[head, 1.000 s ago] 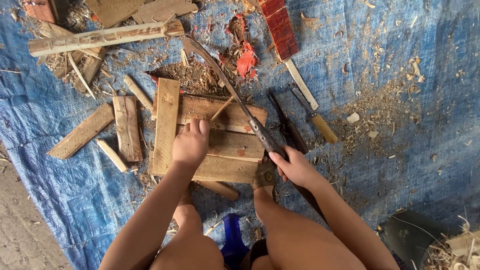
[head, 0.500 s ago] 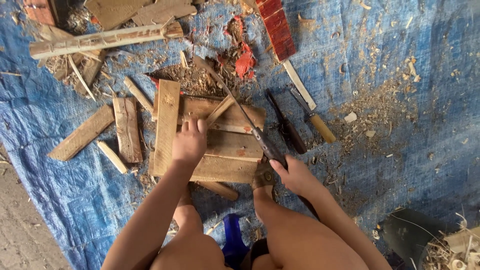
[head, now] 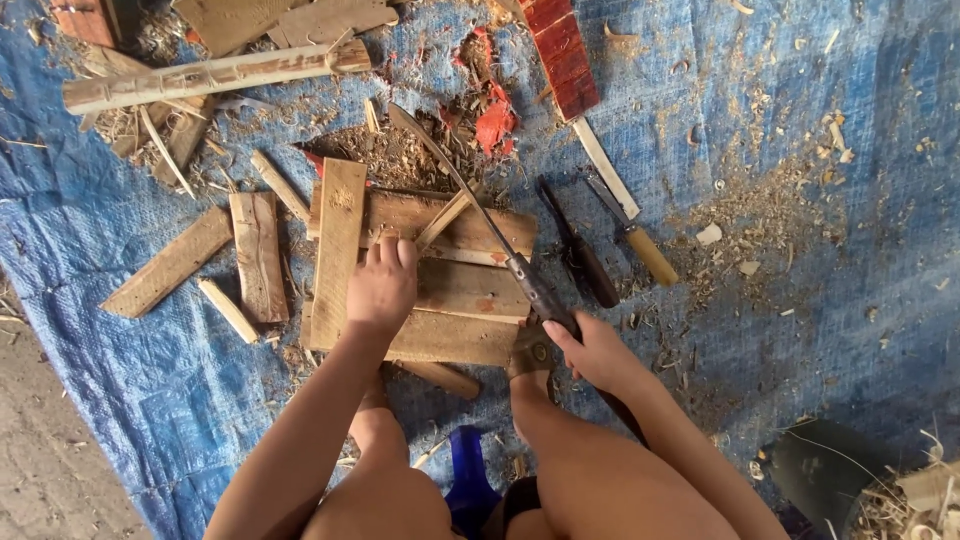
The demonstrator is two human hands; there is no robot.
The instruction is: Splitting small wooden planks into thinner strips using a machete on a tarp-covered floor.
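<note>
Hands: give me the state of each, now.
Left hand: closed on a thin wood stick.
Right hand: closed around the long knife.

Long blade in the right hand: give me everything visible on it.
The long blade is a thin, dark, slightly curved machete-like tool that looks like worn metal, with a dark handle. The right hand holds the handle end. It slants up and left over the stacked wooden planks, its tip near the wood shavings. It crosses a thin wooden stick that the left hand steadies; actual contact is unclear.
</note>
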